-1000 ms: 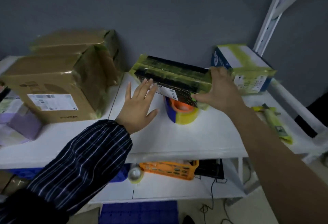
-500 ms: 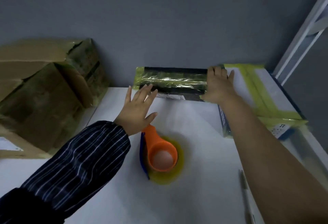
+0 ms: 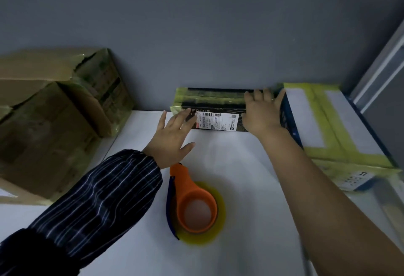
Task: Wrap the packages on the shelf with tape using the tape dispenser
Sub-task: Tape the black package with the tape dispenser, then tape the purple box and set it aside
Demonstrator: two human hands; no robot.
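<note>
Against the grey wall (image 3: 196, 24), flat left hand (image 3: 172, 138) and right hand (image 3: 261, 114) press the flat black tape-wrapped package (image 3: 218, 100); orange tape dispenser (image 3: 192, 201) lies unused, so wrapping seems mostly done.

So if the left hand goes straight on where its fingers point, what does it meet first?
Probably the black package: the left hand points at its left end, and the fingers are perhaps touching it.

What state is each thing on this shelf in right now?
Black package: taped, upright against the wall.
Tape dispenser: lying on the shelf, untouched.
Left hand: open, fingertips on the package.
Right hand: open, pressing the package's right end.
Blue box: taped shut.
Cardboard boxes: taped.
</note>
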